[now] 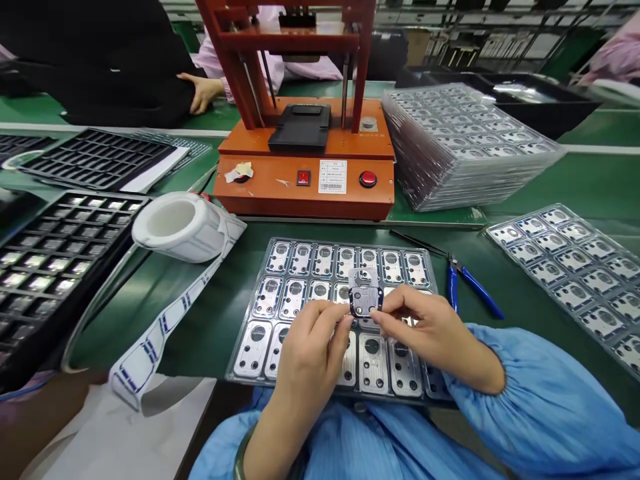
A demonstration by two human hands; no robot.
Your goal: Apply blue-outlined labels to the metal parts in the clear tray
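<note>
Between both hands, above a clear tray point(243, 333), is a small silvery plate point(367, 299) with round holes and dark blue edging; a translucent piece sticks up behind its top. My left hand point(313, 347) pinches the plate's left edge between thumb and fingers. On the opposite edge, my right hand point(417, 317) grips it the same way. Rows of similar metal plates point(253, 347) lie in the tray's pockets, some with blue edging and some bare. My hands hide part of the tray's middle.
An orange press point(305, 180) stands behind the tray. At left are a sticker roll point(177, 227) and a black compartment tray point(45, 267). Blue-handled pliers point(465, 287), stacked clear trays point(470, 147) and another filled tray point(575, 267) are at right. A co-worker's hand point(203, 92) shows beyond.
</note>
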